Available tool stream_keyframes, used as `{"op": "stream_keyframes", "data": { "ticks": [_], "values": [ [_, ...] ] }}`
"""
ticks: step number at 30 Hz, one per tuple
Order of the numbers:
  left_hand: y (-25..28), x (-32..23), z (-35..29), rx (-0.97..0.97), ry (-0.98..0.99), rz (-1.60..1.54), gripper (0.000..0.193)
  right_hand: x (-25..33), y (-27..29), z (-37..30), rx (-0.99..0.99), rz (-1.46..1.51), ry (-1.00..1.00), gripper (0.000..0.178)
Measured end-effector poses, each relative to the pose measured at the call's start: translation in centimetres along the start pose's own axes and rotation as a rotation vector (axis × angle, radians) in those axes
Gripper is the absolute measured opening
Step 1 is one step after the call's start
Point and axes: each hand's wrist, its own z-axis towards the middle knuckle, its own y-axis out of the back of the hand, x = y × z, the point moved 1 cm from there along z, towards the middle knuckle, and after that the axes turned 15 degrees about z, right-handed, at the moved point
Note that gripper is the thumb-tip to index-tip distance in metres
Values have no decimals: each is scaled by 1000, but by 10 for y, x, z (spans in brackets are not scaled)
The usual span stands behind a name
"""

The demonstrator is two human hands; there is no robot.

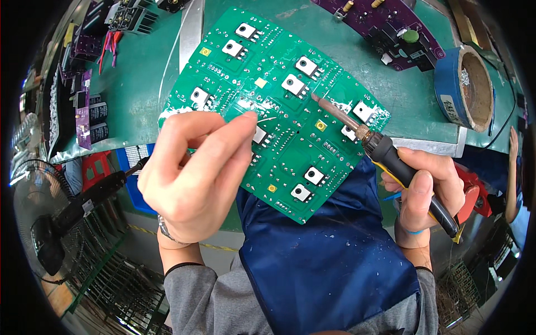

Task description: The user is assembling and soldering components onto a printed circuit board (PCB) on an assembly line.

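A green circuit board (304, 142) lies tilted in front of me, with several white-faced, three-legged components spread over it. My left hand (192, 170) is over its left part, thumb and fingers pinched on a thin silvery solder wire (268, 119) whose end pokes out to the right. In my right hand (432, 187) is a soldering iron (385, 152) with a black and yellow handle. Its tip points up-left and is at the board beside a component near the middle; whether it touches cannot be made out. My left fingers hide some components.
Beyond the board, a purple circuit board (385, 30) and a blue round container (451, 92) rest on the green tabletop (137, 70). Another purple board with black capacitors (84, 111) stands at left. A fan (47, 240) is lower left. Another person's arm (512, 173) shows far right.
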Motion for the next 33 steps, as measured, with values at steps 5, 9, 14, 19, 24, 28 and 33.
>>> {"op": "stream_keyframes", "data": {
  "ticks": [5, 9, 14, 19, 24, 28, 33],
  "values": [
    [-18, 1, 2, -56, -119, -38, 28, -1, -3, -2, 1, -28, 3, 40],
    [-20, -6, 10, -43, -190, -8, 28, 0, -4, -2, 4, -46, 6, 40],
    [-28, -6, 11, -86, -268, 4, 31, -3, -3, 2, 9, -62, 11, 39],
    [-32, -7, 13, -19, -340, 74, 32, -6, -5, 8, 11, -84, 15, 39],
    [-34, -15, 14, -24, -336, 103, 31, 0, -6, 8, 14, -102, 20, 39],
    [-35, -14, 14, -37, -371, 126, 31, 10, -8, 6, 17, -114, 28, 39],
    [-27, -7, 12, -62, -304, 103, 33, 7, -4, 7, 17, -140, 37, 39]
  ]
}}
